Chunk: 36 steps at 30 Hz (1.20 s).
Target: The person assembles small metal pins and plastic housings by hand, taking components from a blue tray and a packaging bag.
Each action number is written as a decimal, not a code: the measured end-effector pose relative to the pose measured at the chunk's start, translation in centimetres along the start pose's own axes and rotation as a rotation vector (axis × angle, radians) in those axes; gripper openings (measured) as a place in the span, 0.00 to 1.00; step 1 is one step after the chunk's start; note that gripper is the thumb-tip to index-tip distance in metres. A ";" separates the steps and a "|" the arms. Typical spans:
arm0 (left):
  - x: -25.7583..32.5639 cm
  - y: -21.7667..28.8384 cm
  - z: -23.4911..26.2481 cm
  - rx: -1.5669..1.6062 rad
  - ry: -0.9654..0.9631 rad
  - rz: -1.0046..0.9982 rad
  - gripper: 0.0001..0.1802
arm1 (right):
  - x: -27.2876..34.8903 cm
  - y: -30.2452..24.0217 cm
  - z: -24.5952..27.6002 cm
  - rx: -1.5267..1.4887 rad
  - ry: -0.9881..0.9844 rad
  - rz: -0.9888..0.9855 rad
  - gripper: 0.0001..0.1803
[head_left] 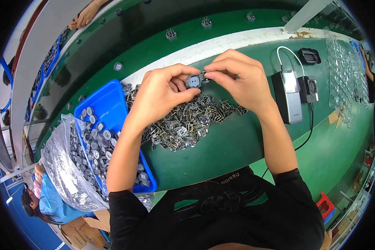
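Note:
My left hand (160, 91) pinches a small grey plastic housing (193, 81) with a pale square face, thumb below and fingers above. Close against its right side, the thumb and forefinger of my right hand (241, 79) are closed on a small dark part with metal on it (205, 76). Whether the two pieces touch is hard to make out. Beneath both hands a heap of small parts with metal pins (183, 129) lies on the green table (204, 160). Left of my left forearm is a blue tray (108, 100) holding many round grey plastic pieces (95, 146).
A clear plastic bag (60, 166) drapes over the tray's left side. Beyond a white ledge (221, 43), a green belt carries spaced grey pieces (171, 34). A cabled grey power bank (288, 98), black charger (308, 88) and clear plastic trays (341, 79) lie right. Co-workers' hands (86, 16) show far left.

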<state>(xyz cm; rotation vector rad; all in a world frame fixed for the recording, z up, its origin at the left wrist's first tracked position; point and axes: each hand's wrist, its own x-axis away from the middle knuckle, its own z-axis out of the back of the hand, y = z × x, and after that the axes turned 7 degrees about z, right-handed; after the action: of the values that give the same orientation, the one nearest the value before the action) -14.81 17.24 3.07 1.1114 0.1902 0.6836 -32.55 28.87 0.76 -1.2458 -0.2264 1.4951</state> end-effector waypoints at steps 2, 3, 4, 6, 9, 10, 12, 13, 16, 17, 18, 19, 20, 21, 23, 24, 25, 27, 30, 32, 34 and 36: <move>0.0 0.0 -0.1 0.016 0.002 0.002 0.19 | 0.1 -0.4 -0.4 0.006 0.000 0.021 0.07; 0.1 0.2 -0.1 -0.007 -0.014 0.014 0.19 | 0.2 -0.4 -0.7 0.011 -0.002 0.047 0.07; 0.2 0.3 0.0 -0.031 -0.029 0.027 0.19 | 0.3 -0.3 -0.9 0.015 -0.004 0.075 0.07; 0.3 0.2 -0.1 -0.050 -0.023 0.013 0.19 | 0.4 -0.3 -1.2 0.017 0.000 0.097 0.06; 0.3 0.2 -0.1 -0.049 -0.019 0.013 0.19 | 0.5 -0.3 -1.5 0.017 0.004 0.129 0.06; 0.3 0.2 -0.1 -0.029 -0.026 0.026 0.20 | 0.5 -0.3 -1.6 0.020 0.008 0.136 0.06; 0.4 0.2 0.0 -0.018 -0.019 0.014 0.20 | 0.5 -0.3 -1.9 0.035 0.020 0.135 0.06; 0.4 0.2 0.0 -0.008 -0.013 0.001 0.20 | 0.5 -0.4 -2.0 0.051 0.033 0.135 0.06; 0.6 0.4 0.0 0.052 -0.006 0.009 0.20 | 0.5 -0.1 -2.4 0.199 0.092 0.263 0.06; 0.6 0.4 0.0 0.049 -0.015 0.009 0.20 | 0.5 -0.2 -2.6 0.201 0.098 0.255 0.06; 0.5 0.3 0.0 0.150 -0.028 0.016 0.19 | 0.4 -0.4 -2.7 0.218 0.108 0.276 0.06; 0.3 0.1 0.0 0.254 -0.044 0.024 0.18 | 0.5 -0.4 -2.6 0.237 0.117 0.293 0.06; 0.1 0.0 0.1 0.253 -0.059 0.023 0.18 | 0.6 -0.5 -2.1 0.246 0.122 0.282 0.06; -0.2 0.0 0.2 0.255 -0.056 0.036 0.16 | 0.5 -0.5 -1.3 0.150 0.063 0.188 0.07; -0.8 -0.1 1.2 0.208 0.021 -0.005 0.12 | 0.1 -0.3 0.0 0.030 -0.052 0.026 0.08; -1.6 -0.4 1.9 0.194 0.072 -0.031 0.12 | 0.3 0.3 0.8 0.031 -0.048 0.022 0.08; -2.4 -1.0 2.7 0.154 0.142 -0.008 0.13 | 0.3 0.9 1.4 0.097 -0.183 0.017 0.08; -4.4 -1.8 4.0 0.025 0.263 0.030 0.14 | 0.3 1.2 2.7 0.166 -0.311 0.023 0.08; -7.2 -3.7 6.1 -0.162 0.342 0.086 0.15 | 0.6 1.4 3.4 0.103 -0.670 -0.114 0.10; -8.5 -4.9 6.9 -0.340 0.315 0.158 0.14 | 0.8 1.7 3.2 0.108 -0.687 -0.106 0.09; -9.3 -5.9 7.0 -0.378 0.328 0.162 0.14 | 0.7 1.8 2.8 0.059 -0.686 -0.117 0.09; -9.7 -6.8 7.1 -0.330 0.277 0.184 0.13 | 0.9 2.0 2.5 0.089 -0.706 -0.109 0.08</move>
<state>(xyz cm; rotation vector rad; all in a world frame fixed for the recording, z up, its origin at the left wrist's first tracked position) -16.27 4.28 -1.42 0.7211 0.2036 0.9954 -35.57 30.06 -0.13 -0.5836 -0.6705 1.7783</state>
